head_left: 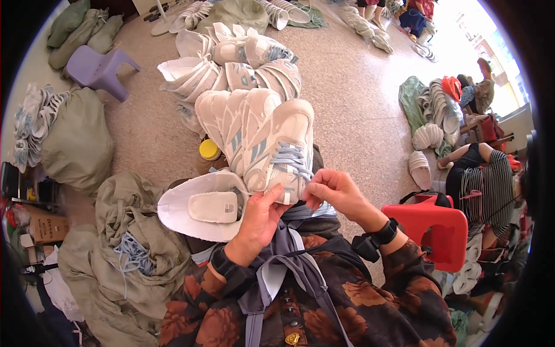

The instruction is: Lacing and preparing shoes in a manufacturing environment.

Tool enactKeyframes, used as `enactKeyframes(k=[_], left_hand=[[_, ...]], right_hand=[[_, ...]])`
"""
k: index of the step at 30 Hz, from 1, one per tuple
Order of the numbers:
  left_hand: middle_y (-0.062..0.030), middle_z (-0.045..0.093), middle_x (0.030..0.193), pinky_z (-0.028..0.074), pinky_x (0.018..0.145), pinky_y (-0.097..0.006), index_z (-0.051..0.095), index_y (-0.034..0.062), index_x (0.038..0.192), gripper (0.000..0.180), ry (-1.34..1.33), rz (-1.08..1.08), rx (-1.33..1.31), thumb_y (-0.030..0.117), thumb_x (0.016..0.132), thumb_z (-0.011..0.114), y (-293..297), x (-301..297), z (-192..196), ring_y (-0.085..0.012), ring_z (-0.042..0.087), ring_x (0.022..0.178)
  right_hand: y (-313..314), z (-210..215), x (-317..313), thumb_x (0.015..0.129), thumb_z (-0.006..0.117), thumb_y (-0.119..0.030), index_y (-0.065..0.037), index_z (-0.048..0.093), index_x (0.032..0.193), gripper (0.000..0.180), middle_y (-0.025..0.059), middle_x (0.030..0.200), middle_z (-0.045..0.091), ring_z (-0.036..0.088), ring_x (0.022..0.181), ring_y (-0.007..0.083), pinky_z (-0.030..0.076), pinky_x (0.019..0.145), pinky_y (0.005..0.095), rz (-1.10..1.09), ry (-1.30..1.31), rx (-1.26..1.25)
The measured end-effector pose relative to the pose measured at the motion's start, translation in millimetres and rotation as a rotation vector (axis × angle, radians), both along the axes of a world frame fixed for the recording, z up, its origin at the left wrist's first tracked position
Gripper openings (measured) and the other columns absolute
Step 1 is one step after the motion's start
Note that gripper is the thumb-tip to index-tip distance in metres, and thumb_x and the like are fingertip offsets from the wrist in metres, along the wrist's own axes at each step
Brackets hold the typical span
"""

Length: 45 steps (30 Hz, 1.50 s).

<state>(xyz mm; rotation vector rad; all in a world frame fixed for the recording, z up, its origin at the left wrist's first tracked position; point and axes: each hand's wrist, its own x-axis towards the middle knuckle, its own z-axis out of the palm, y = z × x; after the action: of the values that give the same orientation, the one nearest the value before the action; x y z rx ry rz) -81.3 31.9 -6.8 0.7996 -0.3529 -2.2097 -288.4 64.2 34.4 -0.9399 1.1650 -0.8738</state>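
left hand (261,217) and right hand (332,191) on laced white sneaker (277,153)

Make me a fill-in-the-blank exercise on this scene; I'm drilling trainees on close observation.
1. Both hands work at the ___ of a white sneaker.
2. The stool by the right hand is ___.
3. The left hand lies beside a sneaker turned sole ___.
4. The jar lid is ___.

Missing: laces; red; up; yellow
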Motion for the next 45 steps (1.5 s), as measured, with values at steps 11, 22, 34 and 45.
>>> enactKeyframes(k=[11,22,34,45], left_hand=[[-0.0091,0.065,0.122,0.048,0.101,-0.04,0.058,0.0011,0.127,0.033,-0.031,-0.047,0.002,0.018,0.099,0.058,-1.8,4.4,-0.4,-0.0201,0.062,0.113],[-0.0078,0.065,0.121,0.049,0.1,-0.039,0.057,0.0023,0.128,0.033,-0.047,-0.028,-0.007,0.018,0.099,0.058,0.0,0.1,2.0,-0.0182,0.062,0.111],[-0.0049,0.066,0.121,0.049,0.097,-0.038,0.058,0.0081,0.129,0.033,-0.076,-0.034,0.014,0.021,0.098,0.061,-0.5,-0.7,1.4,-0.0176,0.062,0.111],[-0.0042,0.066,0.119,0.049,0.095,-0.038,0.058,0.0079,0.128,0.033,-0.098,-0.028,0.027,0.02,0.097,0.061,-1.0,-3.7,6.8,-0.0172,0.062,0.109]], right_hand=[[-0.7,-3.0,4.0,0.101,0.058,-0.014,0.0,0.055,0.106,0.016,0.0044,0.074,0.064,0.062,0.056,0.0109,0.051,0.052,0.0235,-0.057,0.04,0.092],[-20.9,0.4,20.7,0.098,0.06,-0.012,0.0,0.061,0.098,0.012,0.0017,0.074,0.063,0.061,0.06,0.0073,0.05,0.052,0.0216,-0.117,0.155,0.014],[-4.9,15.1,15.0,0.09,0.059,-0.002,0.002,0.059,0.098,0.009,0.021,0.079,0.064,0.066,0.074,0.0365,0.051,0.065,0.0401,0.08,0.747,-0.457],[-4.8,4.2,24.2,0.089,0.064,-0.005,-0.001,0.065,0.098,0.01,0.0174,0.081,0.062,0.064,0.075,0.0385,0.051,0.064,0.0421,-0.142,0.817,-0.655]])
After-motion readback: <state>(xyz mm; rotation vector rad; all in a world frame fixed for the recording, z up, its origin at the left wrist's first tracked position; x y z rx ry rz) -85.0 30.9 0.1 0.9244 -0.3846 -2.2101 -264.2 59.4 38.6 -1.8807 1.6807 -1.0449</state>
